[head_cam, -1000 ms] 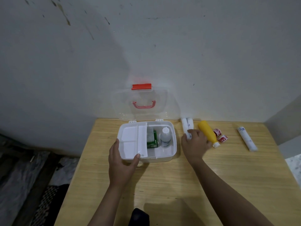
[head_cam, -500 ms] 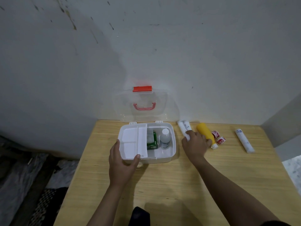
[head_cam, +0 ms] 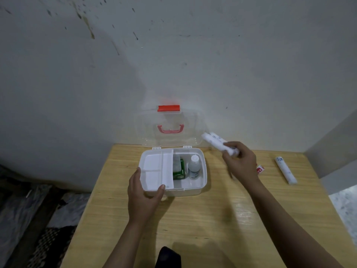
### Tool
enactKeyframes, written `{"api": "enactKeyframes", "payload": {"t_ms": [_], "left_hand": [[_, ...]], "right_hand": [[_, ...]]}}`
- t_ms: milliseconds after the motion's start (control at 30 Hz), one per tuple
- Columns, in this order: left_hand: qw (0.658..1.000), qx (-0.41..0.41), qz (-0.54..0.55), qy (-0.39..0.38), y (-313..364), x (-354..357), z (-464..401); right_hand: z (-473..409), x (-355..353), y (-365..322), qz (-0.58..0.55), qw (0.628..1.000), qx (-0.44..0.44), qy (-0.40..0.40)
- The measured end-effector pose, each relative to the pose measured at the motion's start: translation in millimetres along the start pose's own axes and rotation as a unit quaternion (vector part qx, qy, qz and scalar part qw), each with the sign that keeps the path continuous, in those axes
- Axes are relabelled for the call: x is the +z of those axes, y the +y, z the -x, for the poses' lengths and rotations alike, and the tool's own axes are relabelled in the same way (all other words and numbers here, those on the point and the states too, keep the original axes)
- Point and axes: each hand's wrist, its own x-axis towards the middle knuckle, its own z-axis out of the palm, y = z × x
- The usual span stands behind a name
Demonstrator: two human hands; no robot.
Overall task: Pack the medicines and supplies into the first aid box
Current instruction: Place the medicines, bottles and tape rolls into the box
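1. The first aid box (head_cam: 195, 188) sits open on the worktop (head_cam: 212, 219) near the wall, its clear lid (head_cam: 170, 128) standing upright behind it.
2. Packed so far, as far as shows: a green carton (head_cam: 180, 170) and a small white bottle (head_cam: 193, 167) in the right-hand part of the box. A white divided tray (head_cam: 156, 171) covers the left part and looks empty.
3. Not yet packed: two white rolls (head_cam: 214, 141) in the air just right of the box, another white roll (head_cam: 286, 170) lying well to the right, and a small red-and-white item (head_cam: 260, 169) peeking out beside the right wrist. Other things may be hidden behind that arm. I judge the job under halfway.
4. The right hand (head_cam: 241, 163) is closed around the near ends of the two rolls, holding them above the worktop.
5. The left hand (head_cam: 143, 194) grips the box's front left corner, thumb over the rim onto the tray, fingers partly curled.
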Motion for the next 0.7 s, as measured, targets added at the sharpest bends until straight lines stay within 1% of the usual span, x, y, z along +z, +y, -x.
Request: {"api": "enactKeyframes", "payload": {"t_ms": [167,333,467,567,700], "left_hand": [[1.0,0.004,-0.001,0.004,-1,2,-1],[1.0,0.005,0.007,0.004,-1,0,0],[1.0,0.009,0.002,0.005,-1,1,0],[1.0,0.008,0.008,0.005,-1,1,0],[1.0,0.007,0.009,0.006,-2,0,1]], "right_hand": [[-19,-17,-47,0.031,0.997,-0.019,-0.072],[-25,-14,-78,0.066,0.991,-0.018,-0.112],[-30,1,-81,0.095,0.981,0.023,-0.17],[-31,16,-76,0.119,0.971,0.038,-0.203],[-29,35,-73,0.175,0.954,0.031,-0.24]]}}
